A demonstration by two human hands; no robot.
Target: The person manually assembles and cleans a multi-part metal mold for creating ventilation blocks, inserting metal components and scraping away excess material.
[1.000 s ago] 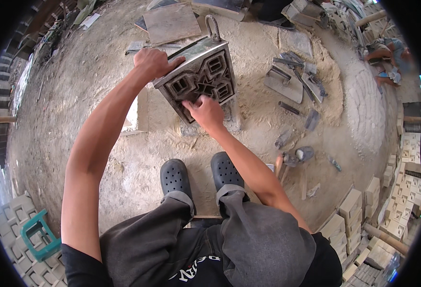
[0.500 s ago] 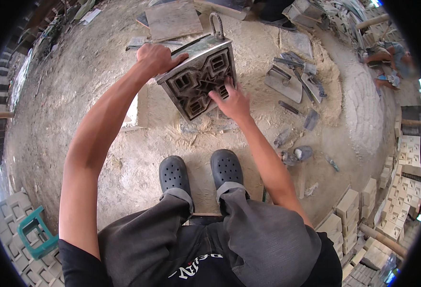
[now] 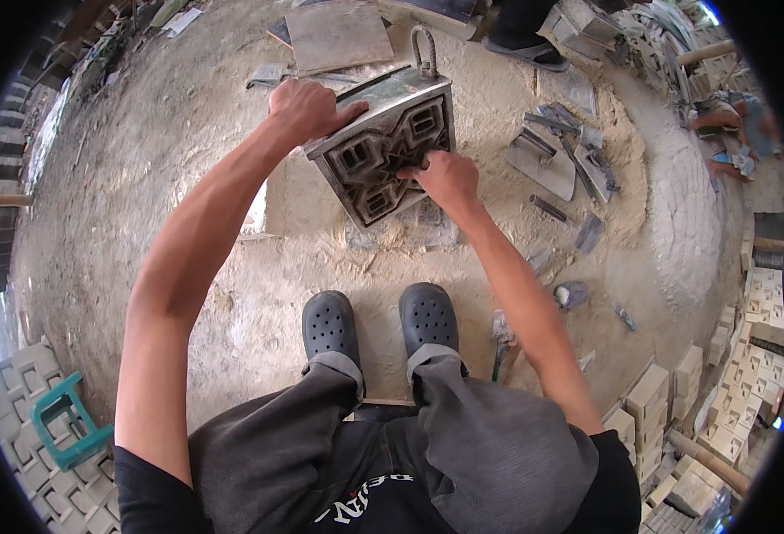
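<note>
Square grey metal mould (image 3: 383, 153), cut-out pattern face, ring handle on far edge, tilted up off sandy ground

This looks like an open-air yard where patterned cement blocks are cast. The ground (image 3: 232, 285) is packed sand and dust. Finished pale blocks (image 3: 757, 392) are stacked along the right edge, more (image 3: 27, 418) lie at lower left. A metal mould (image 3: 387, 151) with a cut-out pattern, trowels (image 3: 543, 160) and a sand heap (image 3: 677, 205) lie about. A dim, possibly roofed area borders the left.

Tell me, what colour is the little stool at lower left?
The stool is teal green, seen in the head view, beside pale patterned blocks.
</note>
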